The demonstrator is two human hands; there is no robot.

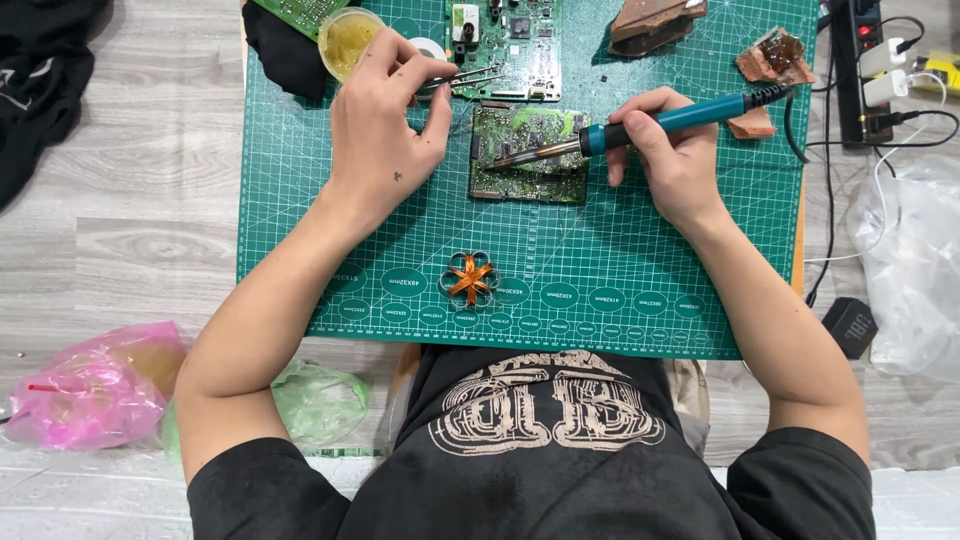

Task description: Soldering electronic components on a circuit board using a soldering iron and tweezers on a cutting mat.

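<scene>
My right hand [672, 152] grips a teal-handled soldering iron [690, 117], its metal tip resting on a small green circuit board [530, 155] that lies on the green cutting mat [600, 260]. My left hand [385, 125] holds metal tweezers [470, 78], whose tips point right toward a larger circuit board [515, 45] at the mat's far edge. The left hand sits just left of the small board.
A round yellow dish [345, 38] lies beyond my left hand. An orange tape flower shape [470, 278] sits near the mat's front. Brown rosin chunks [775, 58] and a power strip [862, 70] are at far right. Plastic bags [90, 385] lie on the floor.
</scene>
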